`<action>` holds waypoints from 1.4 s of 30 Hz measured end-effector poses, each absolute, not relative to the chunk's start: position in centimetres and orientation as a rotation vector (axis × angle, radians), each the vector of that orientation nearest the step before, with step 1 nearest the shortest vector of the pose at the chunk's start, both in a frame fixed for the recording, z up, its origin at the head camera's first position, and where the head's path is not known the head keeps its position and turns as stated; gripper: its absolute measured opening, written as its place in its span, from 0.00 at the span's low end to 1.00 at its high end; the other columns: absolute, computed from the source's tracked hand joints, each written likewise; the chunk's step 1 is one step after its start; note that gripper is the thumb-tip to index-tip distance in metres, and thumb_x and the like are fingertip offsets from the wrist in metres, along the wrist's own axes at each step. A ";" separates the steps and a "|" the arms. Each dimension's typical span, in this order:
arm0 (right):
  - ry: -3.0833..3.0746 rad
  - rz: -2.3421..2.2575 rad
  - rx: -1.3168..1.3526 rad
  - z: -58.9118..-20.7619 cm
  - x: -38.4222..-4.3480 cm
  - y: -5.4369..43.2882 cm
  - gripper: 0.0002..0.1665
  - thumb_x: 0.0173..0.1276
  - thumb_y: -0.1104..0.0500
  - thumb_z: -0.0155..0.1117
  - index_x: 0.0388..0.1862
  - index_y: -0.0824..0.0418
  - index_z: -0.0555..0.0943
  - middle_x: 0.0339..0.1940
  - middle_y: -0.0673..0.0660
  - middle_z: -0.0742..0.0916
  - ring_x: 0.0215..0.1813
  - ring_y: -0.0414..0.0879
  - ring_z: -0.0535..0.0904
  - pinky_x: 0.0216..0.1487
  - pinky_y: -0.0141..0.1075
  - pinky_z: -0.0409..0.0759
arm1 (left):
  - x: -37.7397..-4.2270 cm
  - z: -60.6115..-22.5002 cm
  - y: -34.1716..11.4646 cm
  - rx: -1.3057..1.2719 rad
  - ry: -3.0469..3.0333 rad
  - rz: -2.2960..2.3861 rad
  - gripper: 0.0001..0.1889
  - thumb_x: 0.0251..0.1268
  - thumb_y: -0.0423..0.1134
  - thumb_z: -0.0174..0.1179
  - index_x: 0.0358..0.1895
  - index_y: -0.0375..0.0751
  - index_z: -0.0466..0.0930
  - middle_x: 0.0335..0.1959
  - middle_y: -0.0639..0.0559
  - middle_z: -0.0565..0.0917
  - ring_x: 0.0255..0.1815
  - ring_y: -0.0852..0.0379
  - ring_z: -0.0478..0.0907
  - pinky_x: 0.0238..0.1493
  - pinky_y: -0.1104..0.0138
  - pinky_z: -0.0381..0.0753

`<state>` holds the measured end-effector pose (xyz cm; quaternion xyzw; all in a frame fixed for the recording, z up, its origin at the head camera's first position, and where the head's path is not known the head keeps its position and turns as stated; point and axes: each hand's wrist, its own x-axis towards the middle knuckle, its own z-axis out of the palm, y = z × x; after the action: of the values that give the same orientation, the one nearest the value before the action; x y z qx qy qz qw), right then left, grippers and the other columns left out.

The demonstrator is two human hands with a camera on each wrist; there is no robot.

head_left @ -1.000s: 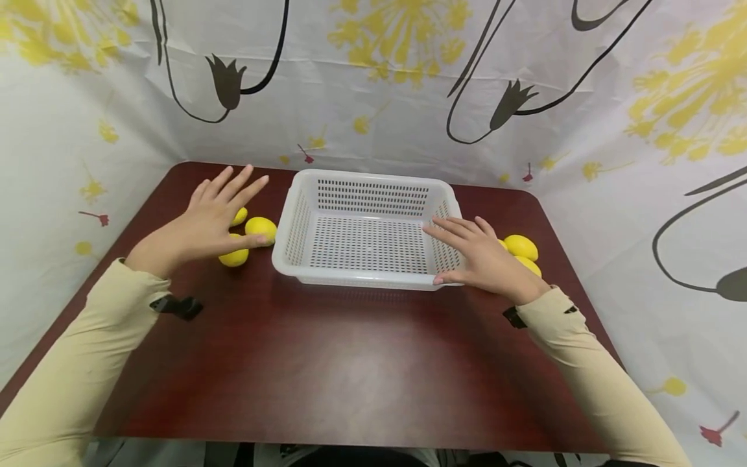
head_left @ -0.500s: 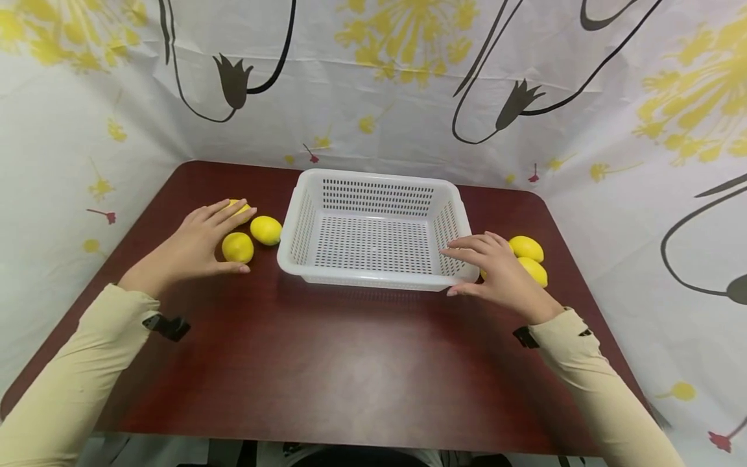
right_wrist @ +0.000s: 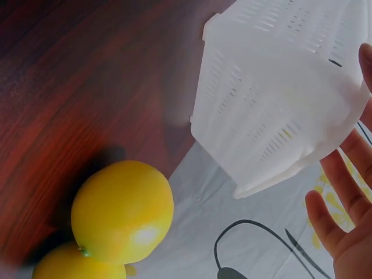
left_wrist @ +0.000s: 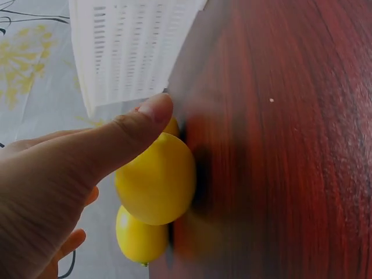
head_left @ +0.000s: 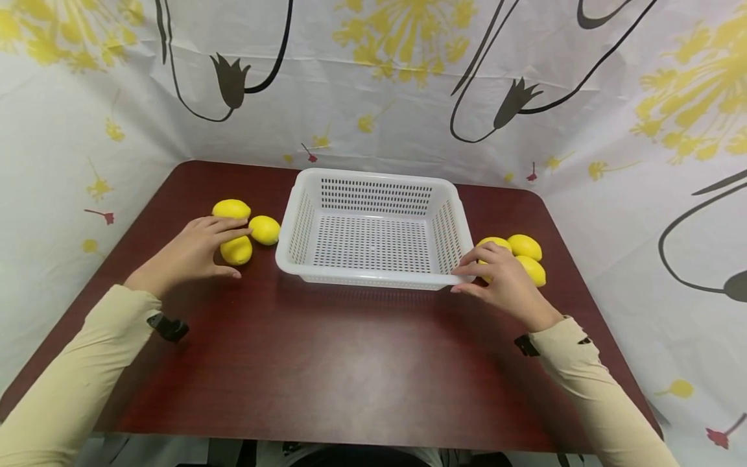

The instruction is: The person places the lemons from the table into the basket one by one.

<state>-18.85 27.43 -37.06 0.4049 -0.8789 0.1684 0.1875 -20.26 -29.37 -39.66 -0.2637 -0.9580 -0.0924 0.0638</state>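
Note:
My left hand [head_left: 189, 253] reaches over a group of three lemons left of the basket. Its fingers arch above the nearest lemon [head_left: 237, 253], thumb apart on the near side. A far lemon [head_left: 231, 208] and one beside the basket [head_left: 265, 230] lie close by. In the left wrist view the thumb passes in front of a lemon [left_wrist: 157, 180]; contact is unclear. At the near right corner of the white plastic basket [head_left: 362, 275], my right hand [head_left: 506, 280] has its fingers spread over the rim. Lemons [head_left: 525, 247] lie behind that hand, partly hidden by it.
Inside the basket only its slotted floor [head_left: 373, 243] shows. The dark red tabletop [head_left: 350, 363] extends toward the person. Patterned white cloth [head_left: 373, 97] hangs close behind and along both sides. Small black wrist cameras [head_left: 169, 327] are strapped under the sleeves.
The left hand has come down and back toward the near left lemon, uncovering the far one. The right hand has drawn rightward from over the basket to its corner. Basket and lemons look unmoved.

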 end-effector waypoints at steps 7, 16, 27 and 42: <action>-2.483 0.478 1.119 -37.3 -18.8 27.4 0.34 0.56 0.30 0.58 0.37 0.55 0.91 0.37 0.50 0.87 0.44 0.46 0.75 0.47 0.38 0.71 | -20.6 -40.2 -29.6 -0.798 -2.916 -0.221 0.44 0.39 0.53 0.80 0.65 0.43 0.76 0.69 0.43 0.75 0.69 0.40 0.68 0.71 0.41 0.63; -2.488 0.500 1.108 -37.4 -18.7 27.4 0.32 0.56 0.31 0.60 0.38 0.56 0.91 0.37 0.51 0.87 0.44 0.46 0.75 0.47 0.36 0.71 | -21.0 -40.8 -29.8 -0.817 -2.910 -0.180 0.41 0.40 0.50 0.80 0.64 0.44 0.77 0.67 0.44 0.77 0.68 0.40 0.70 0.69 0.41 0.65; -2.499 0.520 1.086 -37.6 -18.8 27.3 0.29 0.53 0.34 0.66 0.38 0.55 0.91 0.37 0.50 0.87 0.45 0.46 0.75 0.48 0.36 0.71 | -21.3 -41.3 -29.7 -0.824 -2.902 -0.153 0.40 0.40 0.47 0.81 0.63 0.44 0.78 0.66 0.44 0.78 0.67 0.40 0.71 0.66 0.41 0.69; -2.466 0.533 1.084 -37.6 -18.6 27.3 0.31 0.54 0.31 0.63 0.37 0.56 0.91 0.37 0.51 0.87 0.45 0.46 0.75 0.47 0.35 0.71 | -21.4 -41.3 -29.4 -0.800 -2.922 -0.128 0.37 0.42 0.40 0.81 0.62 0.44 0.79 0.63 0.44 0.80 0.65 0.40 0.72 0.64 0.41 0.72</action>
<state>-18.64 27.30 -37.65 0.3872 -0.8805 0.1902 0.1965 -21.38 -29.36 -41.30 -0.2635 -0.9622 -0.0423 0.0544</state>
